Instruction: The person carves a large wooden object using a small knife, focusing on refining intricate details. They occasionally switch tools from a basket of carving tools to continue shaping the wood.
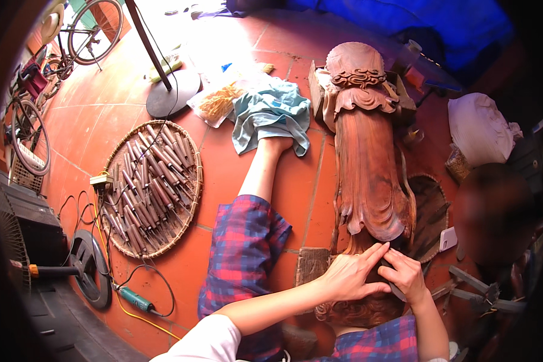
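Observation:
A long reddish-brown wood carving (371, 163) with draped folds lies lengthwise before me, its carved near end between my legs. My left hand (353, 276) reaches over this near part with fingers stretched out and thumb apart. Its fingertips meet those of my right hand (406, 276) just below the scalloped edge of the folds. My right hand is closed, fingers bent round something mostly hidden; only a greyish sliver shows under the palm. A rough wooden block (312, 265) stands at the left of the carving's near end.
A round woven tray (194, 208) holds many wooden-handled carving tools. A light-blue cloth (271, 111) covers my left foot. Further out are a green power tool (136, 300) with a yellow cord, a stand's round base (174, 95), a white sack (481, 130) and bicycles (95, 30).

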The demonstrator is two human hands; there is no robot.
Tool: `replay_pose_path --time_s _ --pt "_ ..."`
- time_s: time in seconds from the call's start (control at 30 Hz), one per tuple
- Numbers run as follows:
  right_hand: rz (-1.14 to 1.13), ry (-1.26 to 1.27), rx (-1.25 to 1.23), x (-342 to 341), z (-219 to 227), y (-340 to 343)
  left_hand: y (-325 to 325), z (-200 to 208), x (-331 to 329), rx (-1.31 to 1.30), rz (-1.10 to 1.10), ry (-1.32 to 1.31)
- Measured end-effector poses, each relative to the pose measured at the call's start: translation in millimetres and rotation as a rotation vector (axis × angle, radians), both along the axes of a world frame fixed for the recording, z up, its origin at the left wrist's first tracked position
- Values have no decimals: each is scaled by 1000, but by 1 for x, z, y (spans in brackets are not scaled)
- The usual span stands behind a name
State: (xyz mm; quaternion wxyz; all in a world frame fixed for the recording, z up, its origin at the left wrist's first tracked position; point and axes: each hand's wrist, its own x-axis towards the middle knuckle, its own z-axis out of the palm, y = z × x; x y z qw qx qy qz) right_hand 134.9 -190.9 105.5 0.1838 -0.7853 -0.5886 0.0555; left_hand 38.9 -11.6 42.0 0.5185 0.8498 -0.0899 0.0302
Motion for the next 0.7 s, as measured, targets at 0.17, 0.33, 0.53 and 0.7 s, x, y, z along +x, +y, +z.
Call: replay_pose_path --time_s 0.17,0.33,0.53,0.7 --pt "31 53 -52 -8 0 -10 -8 -12 -17 -6 -49 22" --pt "20 -66 -2 -1 -4 5 -2 -8 -5 -13 34 15" --pt "20 49 -16 3 0 -10 -9 -8 -8 -73 -19 -4" --pt "44 78 -56 -3 -4 -9 -10 -10 -20 -85 -3 31"
